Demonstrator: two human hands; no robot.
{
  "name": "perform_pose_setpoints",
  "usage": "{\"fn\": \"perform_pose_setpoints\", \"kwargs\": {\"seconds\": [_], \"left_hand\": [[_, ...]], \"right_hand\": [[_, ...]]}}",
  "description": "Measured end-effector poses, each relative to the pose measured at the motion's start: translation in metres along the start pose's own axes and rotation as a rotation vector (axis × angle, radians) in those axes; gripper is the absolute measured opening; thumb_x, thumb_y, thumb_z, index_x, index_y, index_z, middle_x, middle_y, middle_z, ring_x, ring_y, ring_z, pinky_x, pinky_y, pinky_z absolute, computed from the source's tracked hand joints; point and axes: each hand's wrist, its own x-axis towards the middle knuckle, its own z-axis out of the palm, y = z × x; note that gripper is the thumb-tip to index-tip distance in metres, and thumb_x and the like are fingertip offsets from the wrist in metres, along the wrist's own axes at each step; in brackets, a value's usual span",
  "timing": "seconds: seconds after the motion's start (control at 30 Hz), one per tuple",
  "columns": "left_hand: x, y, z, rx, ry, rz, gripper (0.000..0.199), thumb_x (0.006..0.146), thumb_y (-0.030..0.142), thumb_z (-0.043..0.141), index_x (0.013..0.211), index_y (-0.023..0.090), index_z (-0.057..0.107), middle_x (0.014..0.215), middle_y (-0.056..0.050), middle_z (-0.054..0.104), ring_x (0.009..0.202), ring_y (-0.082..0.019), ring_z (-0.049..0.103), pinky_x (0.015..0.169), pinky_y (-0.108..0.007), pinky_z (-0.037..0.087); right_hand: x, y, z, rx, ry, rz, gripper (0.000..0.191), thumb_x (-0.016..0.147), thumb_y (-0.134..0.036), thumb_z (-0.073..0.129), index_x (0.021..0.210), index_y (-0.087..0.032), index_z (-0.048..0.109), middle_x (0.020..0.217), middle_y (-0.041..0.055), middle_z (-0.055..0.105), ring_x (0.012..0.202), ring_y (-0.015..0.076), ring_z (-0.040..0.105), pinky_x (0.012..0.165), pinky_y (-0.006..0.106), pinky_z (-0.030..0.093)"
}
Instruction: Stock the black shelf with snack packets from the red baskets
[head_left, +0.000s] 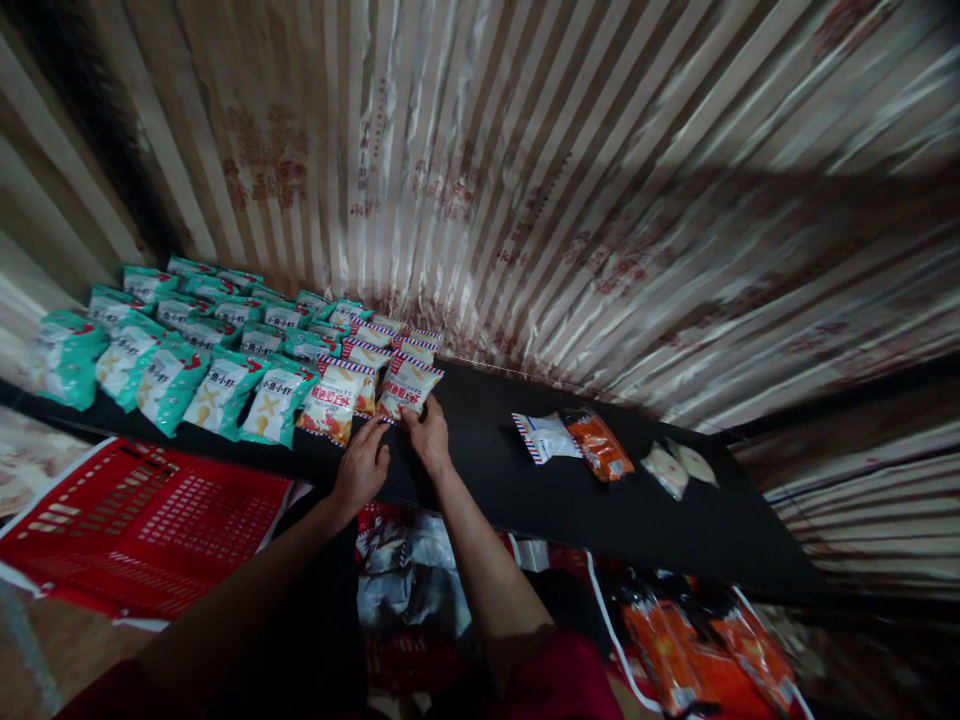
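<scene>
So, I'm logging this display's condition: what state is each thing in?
Front right white-and-orange snack bag: propped up, puffed, held low
Right hand: thumb on that bag's front
Left hand: fingers extended beside the bags, contact unclear
Teal snack bags: propped up in rows, puffed
Stripe-edged packet: lying down
Orange packet: lying beside it
White packets: lying flat
Red basket: below shelf height

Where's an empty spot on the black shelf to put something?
On the black shelf, there's a bare patch between the right hand and the blue-white packet, and another in front of the orange packet. The left end is crowded: teal bags and striped-edge bags packed together.
</scene>
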Motion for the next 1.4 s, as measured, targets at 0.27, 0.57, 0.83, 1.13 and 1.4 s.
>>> {"fn": "perform_pose_setpoints", "kwargs": {"seconds": [0.27,0.57,0.83,1.13,1.4], "left_hand": [[0.001,-0.003,0.0,-0.028,-0.011,0.021,0.04,0.08,0.014,0.042,0.118,0.016,0.054,0.133,-0.011,0.049,0.124,-0.024,0.045,0.102,-0.04,0.041],[0.001,-0.005,0.004,0.039,0.005,0.047,0.042,0.082,0.014,0.039,0.121,0.014,0.052,0.132,-0.012,0.05,0.124,-0.022,0.044,0.104,-0.04,0.039],[-0.001,-0.008,0.008,0.104,0.007,0.073,0.04,0.082,0.013,0.039,0.12,0.013,0.051,0.134,-0.013,0.048,0.122,-0.023,0.046,0.102,-0.042,0.041],[-0.006,0.002,0.008,0.131,0.037,0.107,0.037,0.083,0.014,0.039,0.116,0.01,0.054,0.131,-0.017,0.049,0.123,-0.024,0.045,0.103,-0.04,0.04],[-0.032,0.026,0.011,0.081,-0.007,0.13,0.033,0.082,0.01,0.038,0.109,0.015,0.058,0.117,-0.011,0.058,0.112,-0.02,0.053,0.099,-0.037,0.042]], "right_hand": [[0.001,-0.002,0.0,-0.188,-0.044,-0.028,0.035,0.079,-0.03,0.052,0.111,-0.017,0.058,0.094,0.0092,0.059,0.088,0.0228,0.056,0.082,0.034,0.044],[0.0,0.002,0.005,-0.188,0.005,-0.038,0.034,0.082,-0.033,0.052,0.11,-0.017,0.059,0.094,0.0089,0.056,0.089,0.0214,0.053,0.083,0.032,0.043],[0.007,0.009,0.011,-0.161,0.011,-0.076,0.03,0.082,-0.03,0.052,0.108,-0.019,0.06,0.094,0.0067,0.055,0.092,0.0202,0.051,0.086,0.032,0.042],[0.002,0.011,0.007,-0.158,0.034,-0.039,0.052,0.077,-0.036,0.059,0.124,-0.015,0.052,0.103,0.0109,0.057,0.101,0.0231,0.052,0.091,0.034,0.041],[-0.026,0.026,-0.003,-0.134,0.156,-0.007,0.046,0.08,-0.034,0.053,0.12,-0.012,0.054,0.111,0.0145,0.054,0.098,0.0211,0.054,0.089,0.034,0.044]]}}
